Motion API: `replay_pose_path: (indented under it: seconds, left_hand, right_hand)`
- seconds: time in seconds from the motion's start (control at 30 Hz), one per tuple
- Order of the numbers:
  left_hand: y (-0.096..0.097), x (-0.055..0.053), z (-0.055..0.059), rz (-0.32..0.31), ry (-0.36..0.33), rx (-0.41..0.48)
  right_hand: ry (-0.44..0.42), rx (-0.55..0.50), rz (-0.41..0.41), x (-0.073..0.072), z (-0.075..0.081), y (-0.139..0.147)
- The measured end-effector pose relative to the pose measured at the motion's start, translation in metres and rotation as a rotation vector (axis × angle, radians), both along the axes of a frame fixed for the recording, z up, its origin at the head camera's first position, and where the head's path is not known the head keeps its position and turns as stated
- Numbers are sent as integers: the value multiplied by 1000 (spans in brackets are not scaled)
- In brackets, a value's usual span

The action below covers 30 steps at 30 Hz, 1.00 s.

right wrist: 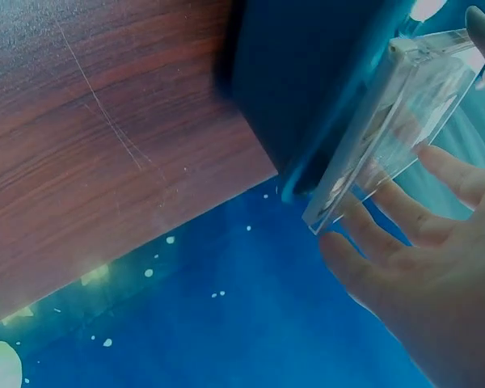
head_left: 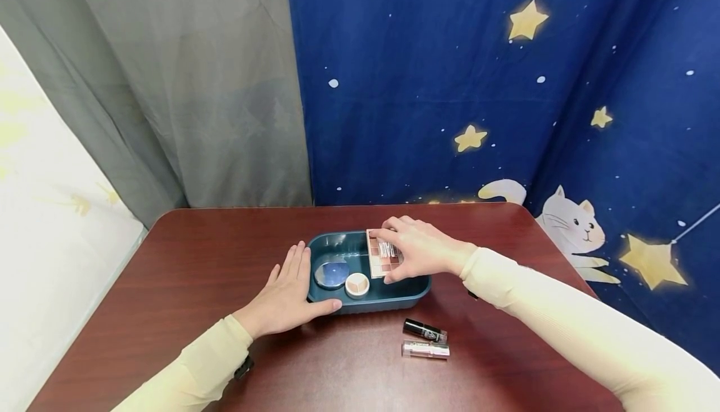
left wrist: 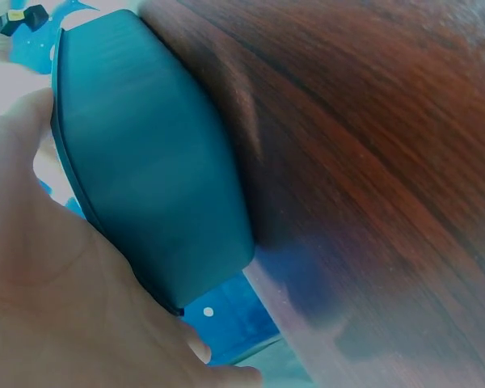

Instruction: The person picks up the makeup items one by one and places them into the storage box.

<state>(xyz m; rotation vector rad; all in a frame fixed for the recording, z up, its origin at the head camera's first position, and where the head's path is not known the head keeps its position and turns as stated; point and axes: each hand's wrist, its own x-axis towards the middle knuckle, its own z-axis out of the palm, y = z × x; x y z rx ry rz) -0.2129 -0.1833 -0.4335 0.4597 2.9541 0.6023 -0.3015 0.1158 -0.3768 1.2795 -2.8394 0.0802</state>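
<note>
A dark teal oblong tray (head_left: 388,304) sits on the table. My right hand (head_left: 422,246) holds an eyeshadow palette (head_left: 375,256) with a clear lid by its edges, thumb on the near edge and fingers at the far one, over the tray's right part. In the right wrist view, the palette (right wrist: 424,101) is tilted close to the tray's rim. Straight-fingered, my left hand (head_left: 284,299) rests against the tray's left end, thumb along the near rim. Inside the tray lie a round compact (head_left: 332,274) with a blue shiny top and a small round three-colour pot (head_left: 357,285).
A black lipstick tube (head_left: 423,330) and a clear, silvery lipstick tube (head_left: 425,350) lie on the table (head_left: 191,274) in front of the tray. Behind the table's far edge hang a grey curtain (head_left: 214,87) and a blue star-patterned curtain (head_left: 394,87).
</note>
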Motion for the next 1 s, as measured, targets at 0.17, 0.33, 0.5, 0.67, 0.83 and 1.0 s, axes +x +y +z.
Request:
replay_pose_path:
  seconds: [0.17, 0.33, 0.5, 0.67, 0.83, 1.0]
  left_hand:
    - [0, 0, 0, -3, 1, -1]
    - [1, 0, 0, -2, 6, -2]
    - [1, 0, 2, -2, 9, 0]
    - [0, 0, 2, -1, 9, -1]
    - [1, 0, 1, 1, 4, -3]
    - [1, 0, 1, 2, 0, -3]
  right_hand:
    - [31, 51, 14, -1, -6, -2]
    - [64, 69, 33, 0, -11, -3]
    - [87, 81, 53, 0, -15, -3]
    - [109, 102, 54, 1, -18, -6]
    - [89, 129, 51, 4, -22, -9]
    - [87, 144, 40, 6, -26, -9]
